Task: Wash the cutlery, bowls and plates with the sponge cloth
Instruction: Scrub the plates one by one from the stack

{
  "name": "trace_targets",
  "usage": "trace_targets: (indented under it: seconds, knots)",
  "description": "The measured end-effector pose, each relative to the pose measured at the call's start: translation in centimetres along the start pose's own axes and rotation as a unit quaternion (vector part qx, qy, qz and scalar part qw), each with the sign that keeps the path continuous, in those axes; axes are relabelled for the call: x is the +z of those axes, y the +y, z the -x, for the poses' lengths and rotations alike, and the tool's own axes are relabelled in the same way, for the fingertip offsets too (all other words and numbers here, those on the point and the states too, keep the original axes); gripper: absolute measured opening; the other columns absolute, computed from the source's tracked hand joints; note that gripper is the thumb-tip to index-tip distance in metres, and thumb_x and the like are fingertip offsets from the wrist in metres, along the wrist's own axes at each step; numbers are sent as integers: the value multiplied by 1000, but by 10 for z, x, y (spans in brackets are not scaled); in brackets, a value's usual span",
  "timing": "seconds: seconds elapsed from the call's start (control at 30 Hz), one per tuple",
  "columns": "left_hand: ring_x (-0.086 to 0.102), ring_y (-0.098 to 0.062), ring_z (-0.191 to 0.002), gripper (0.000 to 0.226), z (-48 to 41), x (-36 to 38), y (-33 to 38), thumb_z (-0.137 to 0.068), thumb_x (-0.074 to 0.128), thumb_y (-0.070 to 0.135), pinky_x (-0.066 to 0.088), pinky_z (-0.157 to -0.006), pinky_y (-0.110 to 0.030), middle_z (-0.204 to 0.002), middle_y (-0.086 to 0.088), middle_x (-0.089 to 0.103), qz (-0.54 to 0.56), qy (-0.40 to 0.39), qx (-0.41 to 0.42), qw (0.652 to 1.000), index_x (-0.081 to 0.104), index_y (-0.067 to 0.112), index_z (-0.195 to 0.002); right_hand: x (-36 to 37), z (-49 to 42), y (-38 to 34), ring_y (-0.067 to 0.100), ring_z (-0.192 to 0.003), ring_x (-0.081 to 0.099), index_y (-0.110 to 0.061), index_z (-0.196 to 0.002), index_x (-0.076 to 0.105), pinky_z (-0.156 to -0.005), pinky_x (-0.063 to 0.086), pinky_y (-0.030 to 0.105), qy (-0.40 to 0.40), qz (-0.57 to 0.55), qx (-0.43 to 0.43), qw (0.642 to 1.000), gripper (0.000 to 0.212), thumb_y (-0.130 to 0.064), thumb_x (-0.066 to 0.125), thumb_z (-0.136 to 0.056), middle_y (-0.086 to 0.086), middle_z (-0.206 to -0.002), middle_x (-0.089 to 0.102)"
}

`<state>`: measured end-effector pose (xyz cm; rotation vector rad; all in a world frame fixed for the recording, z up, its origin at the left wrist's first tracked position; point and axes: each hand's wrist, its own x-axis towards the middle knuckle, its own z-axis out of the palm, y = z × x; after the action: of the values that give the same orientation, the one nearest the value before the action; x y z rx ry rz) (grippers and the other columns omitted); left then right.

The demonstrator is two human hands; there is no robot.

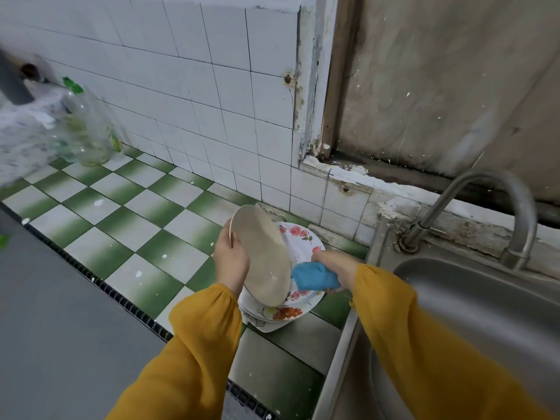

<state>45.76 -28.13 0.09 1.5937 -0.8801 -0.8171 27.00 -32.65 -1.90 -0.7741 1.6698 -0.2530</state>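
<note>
Yellow sleeves [194, 344] reach forward from the bottom edge. The left hand [231, 256] grips the rim of a pale plate [263, 259], thumb over the edge, holding it tilted on its side just right of that hand. The right hand [333, 265] is closed round a blue sponge cloth [315, 277], which sticks out to its left and seems to touch the plate's lower edge, though blur makes contact hard to confirm. Beneath and between both hands sits a stack of flowered plates [300, 244] on the checked tile counter [121, 213]. Right of the right hand lies the steel sink [469, 313].
</note>
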Motion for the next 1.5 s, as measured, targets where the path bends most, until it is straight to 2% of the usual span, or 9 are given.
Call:
trace_targets:
  seconds: [0.3,0.47,0.63,0.83,1.0,1.2,1.33,1.4,1.5]
  knots:
    - [38,-21,-130,66,43,3,21,-91,55,-6,35,-103,-23,-145,-11,39,-170,-42,246,953,35,17,-149,-15,42,12,32,-87,53,-5,-103,60,-52,55,31,-214,-495,24,842,36,-36,68,-87,22,-102,57]
    - [37,-11,-128,51,79,8,49,-95,44,22,30,-99,-7,-139,-3,42,-70,-10,263,962,42,8,-144,-11,75,0,34,-107,59,-3,-119,58,-59,60,34,-207,-588,-84,777,34,-24,63,-92,21,-124,59]
    - [41,6,-131,43,119,19,62,-99,34,13,34,-109,-17,-138,15,48,38,23,267,963,46,20,-139,2,122,-1,22,-94,67,-15,-106,64,-72,59,34,-2,-409,-326,852,19,-17,70,-88,9,-107,68]
    - [56,-1,-118,31,152,9,93,-104,40,13,44,-97,-18,-130,-1,61,174,73,195,962,54,21,-131,5,124,65,-5,-96,51,-11,-104,70,-87,44,16,61,24,-623,779,26,-18,71,-79,0,-98,48]
    - [64,-26,-106,30,177,7,95,-105,40,19,53,-89,-40,-117,-5,68,182,-7,125,975,60,21,-127,-47,131,50,28,-131,35,-26,-128,60,-111,34,42,375,-6,-630,680,36,-30,54,-93,9,-135,42]
    - [61,-22,-117,30,203,23,114,-104,43,15,49,-101,-34,-122,-7,67,208,19,138,968,59,10,-128,-23,187,67,10,-150,-7,-27,-150,28,-120,-5,26,103,190,-757,617,59,-18,40,-93,-7,-160,17]
    - [64,-21,-103,26,212,9,124,-104,41,17,52,-89,-34,-112,-2,68,266,34,117,956,63,26,-114,-80,164,98,2,-146,-20,-41,-149,20,-121,-7,42,178,309,-679,642,56,-34,36,-97,-22,-159,-3]
    - [63,-21,-98,27,223,14,127,-103,42,18,52,-85,-36,-106,0,69,254,0,126,959,64,30,-109,-103,164,92,6,-145,-23,-32,-151,22,-122,2,51,273,221,-638,685,55,-28,43,-100,-13,-161,-10]
    - [65,-14,-105,29,246,33,130,-102,43,16,52,-90,-30,-109,10,71,207,-61,162,963,64,36,-108,-92,200,73,13,-149,-16,-18,-154,13,-122,-1,32,322,58,-634,701,61,-25,44,-102,-6,-163,-9]
